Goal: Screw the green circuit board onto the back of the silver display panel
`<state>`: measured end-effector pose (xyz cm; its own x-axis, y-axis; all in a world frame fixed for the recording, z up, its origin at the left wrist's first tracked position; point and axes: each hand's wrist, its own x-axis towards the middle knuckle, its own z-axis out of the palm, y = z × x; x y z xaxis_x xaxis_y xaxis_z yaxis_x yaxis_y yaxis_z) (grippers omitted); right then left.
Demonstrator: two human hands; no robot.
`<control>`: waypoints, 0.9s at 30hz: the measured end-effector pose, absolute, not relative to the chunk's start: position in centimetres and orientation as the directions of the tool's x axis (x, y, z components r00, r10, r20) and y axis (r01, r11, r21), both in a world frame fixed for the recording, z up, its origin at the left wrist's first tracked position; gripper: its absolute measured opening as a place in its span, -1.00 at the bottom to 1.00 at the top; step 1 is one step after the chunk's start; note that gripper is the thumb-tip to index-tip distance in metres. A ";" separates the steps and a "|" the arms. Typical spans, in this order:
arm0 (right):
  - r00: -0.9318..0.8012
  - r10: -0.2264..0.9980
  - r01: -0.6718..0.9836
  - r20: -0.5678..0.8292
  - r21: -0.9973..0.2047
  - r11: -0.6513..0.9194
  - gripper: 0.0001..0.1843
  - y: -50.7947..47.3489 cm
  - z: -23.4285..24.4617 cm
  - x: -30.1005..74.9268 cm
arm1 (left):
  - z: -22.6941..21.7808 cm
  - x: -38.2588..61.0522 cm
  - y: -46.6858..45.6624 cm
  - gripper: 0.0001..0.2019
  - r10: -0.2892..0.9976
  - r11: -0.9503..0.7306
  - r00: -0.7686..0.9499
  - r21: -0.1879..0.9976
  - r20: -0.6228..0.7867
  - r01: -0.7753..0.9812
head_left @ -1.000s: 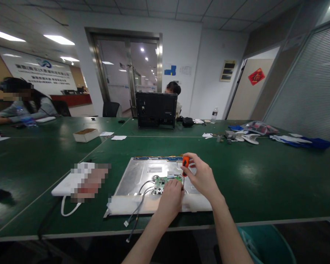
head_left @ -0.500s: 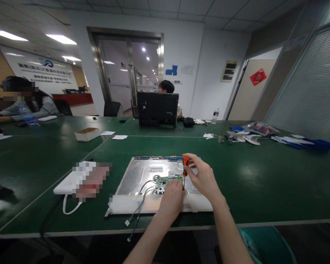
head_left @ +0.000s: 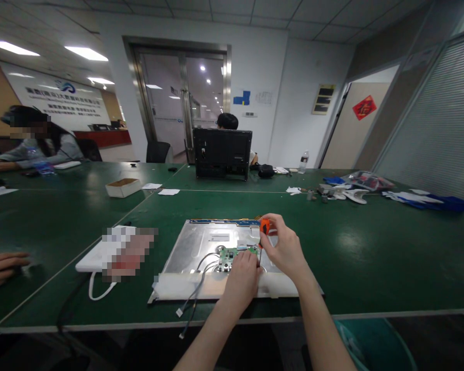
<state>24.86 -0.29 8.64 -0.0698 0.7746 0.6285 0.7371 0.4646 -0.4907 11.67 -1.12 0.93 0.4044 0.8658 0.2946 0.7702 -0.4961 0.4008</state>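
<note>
Tilted slightly rightward since earlier, the slim orange-and-black screwdriver [head_left: 264, 227] is pinched in the right hand [head_left: 286, 247], suggesting work continues. Left hand [head_left: 244, 272] partly covers the flat green circuit board [head_left: 226, 255], near centre, its grip hidden

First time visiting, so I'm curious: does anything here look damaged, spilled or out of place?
Nothing looks spilled or clearly damaged. One oddity: loose cables run from beside the green circuit board with their ends unplugged, and one connector pokes past the near edge of the table, where it might snag.
</note>
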 end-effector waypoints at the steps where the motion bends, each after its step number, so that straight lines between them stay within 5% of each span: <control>1: -0.072 0.772 0.735 0.632 -0.489 0.469 -0.64 -0.4 8.7 24.9 | 1.0 11.6 -1.2 -0.92 0.864 -0.499 0.406 0.400 0.299 0.769; 13: -0.058 0.702 0.706 0.710 -0.468 0.532 -0.79 -0.4 9.3 24.8 | 0.5 11.6 -1.1 -0.93 0.852 -0.516 0.421 0.368 0.311 0.773; 27: -0.046 0.767 0.695 0.640 -0.531 0.485 -0.76 -0.5 8.8 24.8 | 0.7 11.4 -1.2 -0.96 0.844 -0.529 0.426 0.373 0.327 0.762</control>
